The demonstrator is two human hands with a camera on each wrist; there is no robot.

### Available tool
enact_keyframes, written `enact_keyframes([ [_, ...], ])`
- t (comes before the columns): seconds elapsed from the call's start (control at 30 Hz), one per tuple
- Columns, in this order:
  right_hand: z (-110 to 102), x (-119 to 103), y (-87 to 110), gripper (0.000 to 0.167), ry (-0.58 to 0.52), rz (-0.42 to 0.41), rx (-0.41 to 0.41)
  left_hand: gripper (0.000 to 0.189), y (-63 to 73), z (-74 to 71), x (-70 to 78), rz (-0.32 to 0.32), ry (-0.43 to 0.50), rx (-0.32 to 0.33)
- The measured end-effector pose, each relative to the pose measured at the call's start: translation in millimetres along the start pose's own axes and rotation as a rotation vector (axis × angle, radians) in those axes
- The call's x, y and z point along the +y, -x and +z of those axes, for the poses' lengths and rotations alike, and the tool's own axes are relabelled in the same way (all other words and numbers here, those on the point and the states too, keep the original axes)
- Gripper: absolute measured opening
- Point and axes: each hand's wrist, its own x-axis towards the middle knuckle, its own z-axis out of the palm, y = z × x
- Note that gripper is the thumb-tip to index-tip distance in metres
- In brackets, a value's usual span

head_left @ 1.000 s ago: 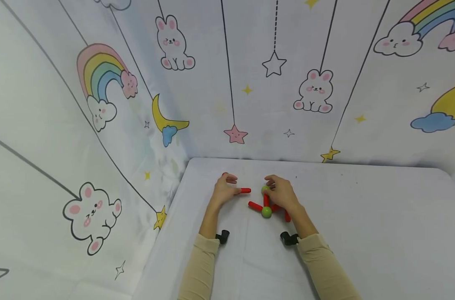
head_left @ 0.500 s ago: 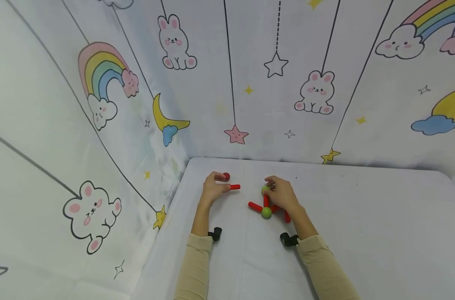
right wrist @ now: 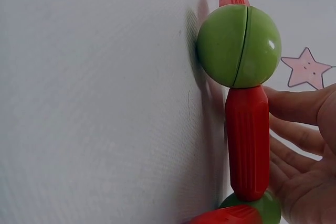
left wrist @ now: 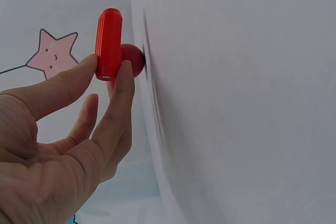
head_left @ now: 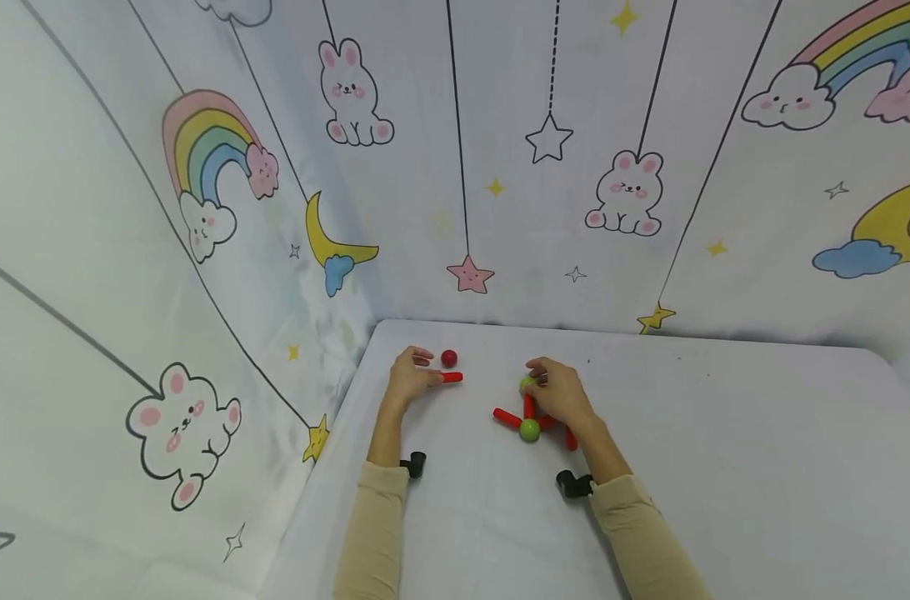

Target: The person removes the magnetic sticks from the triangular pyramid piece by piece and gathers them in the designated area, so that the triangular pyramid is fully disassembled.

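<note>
My left hand [head_left: 410, 379] pinches a grooved red rod [left wrist: 108, 40] between thumb and fingertips, raised off the table in the left wrist view. Just beyond the rod sits a dark red ball [head_left: 449, 358] on the table. My right hand [head_left: 563, 393] holds the far green ball [head_left: 526, 383] of a joined ball-and-rod piece, thumb and fingers around it. From the near green ball [head_left: 530, 430], red rods spread left, back and right. In the right wrist view one rod [right wrist: 248, 140] links it to another green ball [right wrist: 270, 208], partly hidden; my thumb lies behind the rod.
A white cloth covers the table [head_left: 725, 467]. Behind and to the left hang white curtains [head_left: 425, 167] printed with rabbits, stars and rainbows. Black wrist cameras [head_left: 575, 484] sit on both wrists, near the beige sleeves [head_left: 642, 525].
My left hand has moved left with the red rod, uncovering the red ball. The right hand stays on the joined piece. The head view has tilted slightly.
</note>
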Motion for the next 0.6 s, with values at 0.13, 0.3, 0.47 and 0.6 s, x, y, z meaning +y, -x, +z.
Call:
enact_keyframes([
  [0.13,-0.1,-0.6,0.2,0.042,-0.002,-0.004,0.005,0.046,-6.3,-3.2,-1.0,-0.005,-0.024,0.005],
  [0.3,-0.9,-1.0,1.7,0.042,-0.011,-0.006,0.007,0.050,-11.5,-5.0,-0.1,-0.010,-0.048,0.014],
  [0.47,0.6,2.2,0.8,0.042,-0.011,-0.016,0.005,0.052,-16.7,-3.5,-4.1,-0.007,-0.078,0.004],
  [0.6,1.7,4.1,0.2,0.042,-0.001,-0.018,0.004,0.051,-19.6,-2.7,-5.7,0.004,-0.091,0.010],
])
